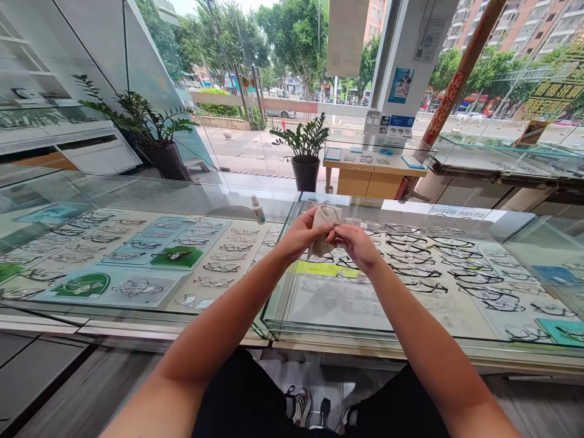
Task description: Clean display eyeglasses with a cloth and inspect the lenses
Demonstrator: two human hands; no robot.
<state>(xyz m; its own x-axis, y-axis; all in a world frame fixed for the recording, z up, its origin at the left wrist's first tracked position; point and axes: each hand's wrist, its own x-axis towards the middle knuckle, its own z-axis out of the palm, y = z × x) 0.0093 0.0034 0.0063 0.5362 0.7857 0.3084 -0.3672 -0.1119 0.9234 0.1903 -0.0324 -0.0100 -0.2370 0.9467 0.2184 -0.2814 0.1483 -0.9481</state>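
Over the glass counter, my left hand (298, 236) is closed round a beige cleaning cloth (321, 246). A thin rim, which looks like part of a pair of eyeglasses (332, 210), shows at the top of the cloth; the rest is covered by cloth and fingers. My right hand (359, 244) meets the left at the cloth's right side, its thumb and fingers pinched together on the thin-framed glasses. On the counter top, to the left of my hands, stands a small white spray bottle (258, 210).
Beneath the glass, rows of eyeglasses (413, 258) fill the display counter (347, 304), some on green and blue trays (177, 256). Beyond it are potted plants (305, 173), a wooden display cabinet (365, 180) and large windows facing a street. My legs and shoes (301, 406) are below the counter's near edge.
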